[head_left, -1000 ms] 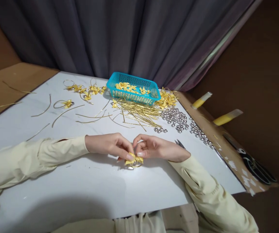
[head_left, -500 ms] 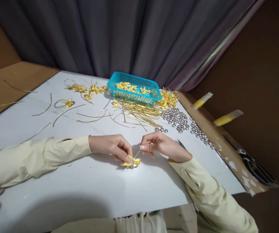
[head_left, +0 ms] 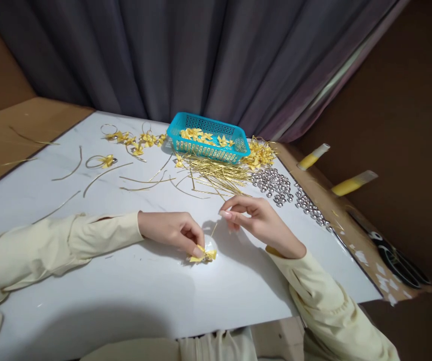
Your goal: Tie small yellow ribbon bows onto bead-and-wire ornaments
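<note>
My left hand (head_left: 178, 233) pinches a yellow ribbon bow (head_left: 197, 254) low over the table. Small shiny pieces, too small to make out fully, sit at the bow's middle. From it a thin gold cord (head_left: 214, 229) rises toward my right hand (head_left: 251, 218). The thumb and index finger of that hand are closed together in line with the cord, whose upper end is faint near the fingertips. My right hand's other fingers curl loosely.
Behind my hands lie gold cords (head_left: 219, 173), a blue basket (head_left: 208, 156) of yellow bows, and silver bells or beads (head_left: 272, 183). Finished-looking bows with loops (head_left: 106, 160) lie left. Black-handled scissors (head_left: 398, 260) and two yellow-filled tubes (head_left: 351, 184) are at right.
My right hand has moved up and slightly right, away from the bow. The gold loop at the bow's middle looks smaller. My left hand keeps its pinch nearly in place.
</note>
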### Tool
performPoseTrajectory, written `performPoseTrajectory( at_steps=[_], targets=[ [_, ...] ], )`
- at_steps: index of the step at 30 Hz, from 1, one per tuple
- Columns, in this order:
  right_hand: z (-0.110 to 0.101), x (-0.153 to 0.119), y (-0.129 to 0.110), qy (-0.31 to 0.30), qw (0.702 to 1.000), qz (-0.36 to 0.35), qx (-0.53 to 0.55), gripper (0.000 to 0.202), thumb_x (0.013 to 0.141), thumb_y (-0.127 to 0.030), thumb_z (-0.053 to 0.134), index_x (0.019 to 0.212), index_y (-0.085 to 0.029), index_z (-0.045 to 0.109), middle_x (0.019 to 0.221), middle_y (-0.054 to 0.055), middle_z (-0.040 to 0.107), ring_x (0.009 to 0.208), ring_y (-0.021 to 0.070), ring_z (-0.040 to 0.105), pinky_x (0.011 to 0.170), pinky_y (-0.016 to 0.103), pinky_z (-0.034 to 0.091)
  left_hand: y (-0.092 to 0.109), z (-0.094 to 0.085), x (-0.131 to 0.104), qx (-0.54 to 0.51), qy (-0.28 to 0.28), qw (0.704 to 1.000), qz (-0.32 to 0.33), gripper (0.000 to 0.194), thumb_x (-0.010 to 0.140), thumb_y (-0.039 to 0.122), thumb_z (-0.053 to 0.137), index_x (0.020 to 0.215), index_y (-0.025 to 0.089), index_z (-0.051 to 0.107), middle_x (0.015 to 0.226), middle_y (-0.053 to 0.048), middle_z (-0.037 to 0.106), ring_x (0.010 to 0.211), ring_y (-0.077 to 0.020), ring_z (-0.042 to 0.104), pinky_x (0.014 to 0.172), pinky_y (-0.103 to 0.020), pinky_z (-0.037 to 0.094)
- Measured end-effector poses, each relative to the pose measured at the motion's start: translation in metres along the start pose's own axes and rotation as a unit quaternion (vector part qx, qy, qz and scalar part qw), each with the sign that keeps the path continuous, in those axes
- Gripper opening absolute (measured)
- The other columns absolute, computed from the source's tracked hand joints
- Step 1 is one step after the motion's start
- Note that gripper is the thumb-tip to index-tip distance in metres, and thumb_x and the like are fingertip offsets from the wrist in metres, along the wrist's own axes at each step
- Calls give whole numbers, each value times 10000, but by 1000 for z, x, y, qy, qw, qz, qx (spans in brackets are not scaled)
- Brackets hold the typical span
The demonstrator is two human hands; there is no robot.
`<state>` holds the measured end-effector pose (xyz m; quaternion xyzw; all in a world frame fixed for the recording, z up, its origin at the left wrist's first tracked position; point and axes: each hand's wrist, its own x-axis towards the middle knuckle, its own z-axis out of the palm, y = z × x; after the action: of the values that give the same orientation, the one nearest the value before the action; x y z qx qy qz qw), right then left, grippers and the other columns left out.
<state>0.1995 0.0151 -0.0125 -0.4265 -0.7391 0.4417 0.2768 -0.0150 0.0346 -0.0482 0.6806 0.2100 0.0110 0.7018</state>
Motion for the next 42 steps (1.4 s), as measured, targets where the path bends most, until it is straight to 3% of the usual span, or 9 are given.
performPoseTrajectory(
  at_steps=[4,9,13,17,23,30,42],
  targets=[
    [1,-5,-3,-29,995,43,83,129,829,-264,554,866,-160,621,667,28,657,515,114,579,526,245,465,-3,-5,0,-9,10,1000,10,249,751,363,659,740,114,664,597,12,543,520,-69,397,485,-188,297],
    [8,-13,-10,-102,992,-12,-72,280,786,-41,419,826,-147,675,795,53,678,628,116,595,558,229,473,-3,-6,1,-40,22,999,14,212,756,331,654,760,121,680,581,25,516,509,-65,362,469,-196,258],
    [18,-25,-20,-57,992,-39,-104,186,801,-91,503,885,-161,653,871,55,675,766,139,620,670,250,535,-2,-5,1,-58,39,998,3,190,751,310,654,767,123,686,580,31,517,507,-64,349,466,-200,247],
    [27,-32,-19,-12,994,-62,-88,110,786,-191,618,887,-150,630,857,64,641,763,143,615,704,266,568,-2,-5,2,-67,46,997,-4,174,750,290,650,765,119,681,586,34,527,503,-60,348,464,-201,241],
    [32,-35,-10,-19,988,-85,-125,88,814,-110,547,871,-147,603,843,66,627,731,135,604,656,249,561,-1,-4,3,-96,42,994,2,174,777,285,615,755,115,647,584,31,541,485,-54,355,451,-197,238],
    [30,-32,-9,-3,991,-73,-113,78,816,-146,565,846,-168,633,821,59,645,716,132,607,641,238,552,1,-2,2,-93,10,995,-13,200,777,316,600,740,120,623,581,-6,597,469,-70,396,421,-200,230],
    [29,-29,-10,-10,993,-75,-93,168,792,-68,559,783,-174,690,788,48,689,708,135,639,648,234,500,-2,-2,1,-41,33,999,2,254,749,357,642,764,106,673,492,55,388,475,-65,306,449,-210,207]
  ],
)
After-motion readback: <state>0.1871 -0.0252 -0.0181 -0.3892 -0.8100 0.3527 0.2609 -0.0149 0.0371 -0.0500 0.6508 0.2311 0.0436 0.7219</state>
